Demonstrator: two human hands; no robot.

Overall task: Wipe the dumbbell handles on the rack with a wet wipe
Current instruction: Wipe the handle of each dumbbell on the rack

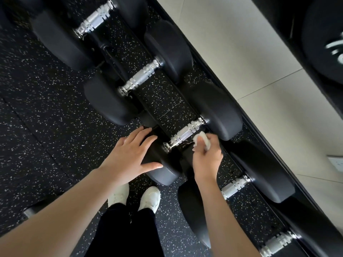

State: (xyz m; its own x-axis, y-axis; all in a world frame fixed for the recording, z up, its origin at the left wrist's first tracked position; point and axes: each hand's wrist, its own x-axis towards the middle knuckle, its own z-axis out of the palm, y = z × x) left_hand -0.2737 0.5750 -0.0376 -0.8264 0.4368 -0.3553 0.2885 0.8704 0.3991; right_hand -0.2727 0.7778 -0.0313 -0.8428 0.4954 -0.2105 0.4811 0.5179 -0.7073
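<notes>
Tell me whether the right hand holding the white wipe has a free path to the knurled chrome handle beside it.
Probably yes: the right hand and white wipe sit beside the chrome handle, nothing between.

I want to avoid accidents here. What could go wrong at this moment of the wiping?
1. The left hand rests flat on the dumbbell's black end; if the dumbbell rolls, its fingers might get pinched.
2. The right hand holds the wipe bunched small beside the handle, so parts of the handle may stay unwiped.
</notes>
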